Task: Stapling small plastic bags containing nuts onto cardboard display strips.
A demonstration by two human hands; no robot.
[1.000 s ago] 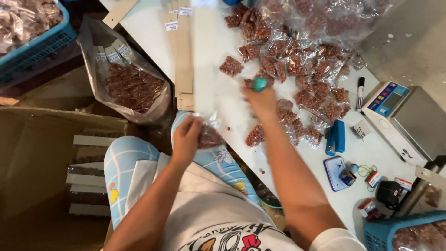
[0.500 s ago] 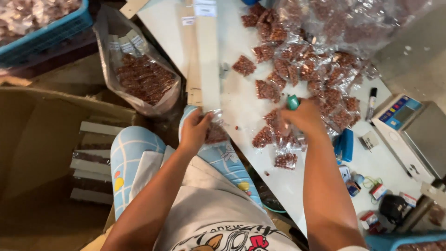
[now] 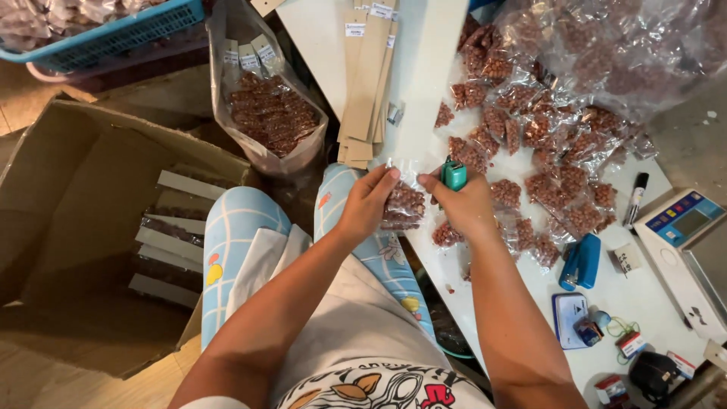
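Observation:
My left hand [image 3: 369, 203] and my right hand [image 3: 460, 206] both pinch the top of one small clear bag of reddish-brown nuts [image 3: 404, 206], held over my lap at the table's edge. A small teal stapler [image 3: 454, 175] sits in my right palm, sticking up between thumb and fingers. Just right of my hands, many filled small bags [image 3: 545, 144] lie heaped on the white table [image 3: 424, 68].
A stack of tan card strips [image 3: 365, 83] lies on the table. A large open bag of packets [image 3: 266, 113] and a cardboard box [image 3: 91, 227] with packed rows stand on my left. A blue stapler [image 3: 580, 261], marker [image 3: 634, 198] and scale [image 3: 685, 227] lie right.
My right hand has come back from the heap of bags toward my left hand, and both now grip the same small bag. The view shifted slightly.

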